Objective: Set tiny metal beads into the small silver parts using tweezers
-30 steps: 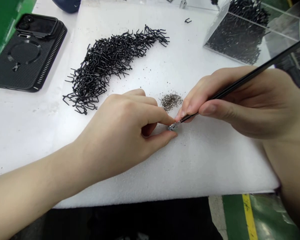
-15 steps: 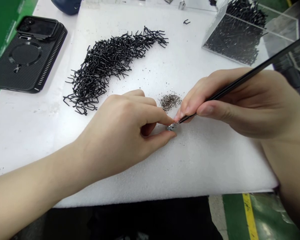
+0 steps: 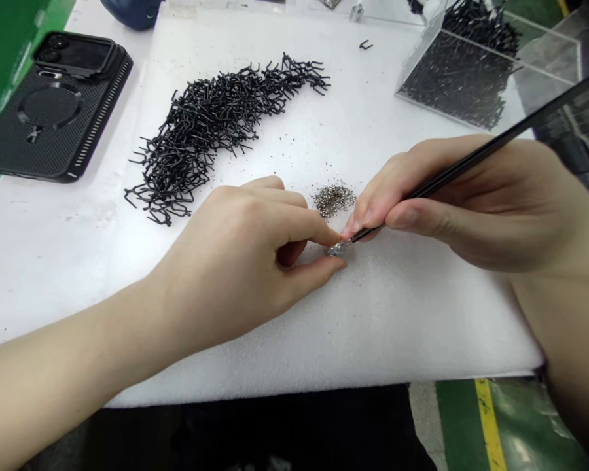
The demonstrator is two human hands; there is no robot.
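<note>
Just the head cam here, looking down at the white surface point(image 3: 39, 261).

The left hand point(image 3: 255, 255) is lying knuckles-up on the white foam pad point(image 3: 373, 327), with thumb and forefinger closing in a pinch on a small silvery part point(image 3: 334, 249). That part is sitting right at the fingertips, low against the foam, near the middle of the pad. It's too tiny to say what it is.

The right hand point(image 3: 471, 203) is coming in from the right and gripping a thin black tool point(image 3: 471, 160) pen-style, with the fingers wrapping it close to the tip. The long end is sticking up and out toward the top right corner. The tool's tip is touching the silvery part, so both hands are meeting at that one spot, fingertips nearly touching each other.

Just behind the fingertips a little heap of silver bits point(image 3: 334, 198) is sitting on the foam, with loose specks lying around it. Further back and to the left, a long curving pile of black wire clips point(image 3: 216, 127) is lying across the pad, well apart from the hands. One stray clip point(image 3: 366, 44) is lying by itself near the far edge.

At the top right a clear box point(image 3: 544, 78) is holding more black clips. At the far left a phone in a black case point(image 3: 53, 108) is lying face down on the surface.
</note>
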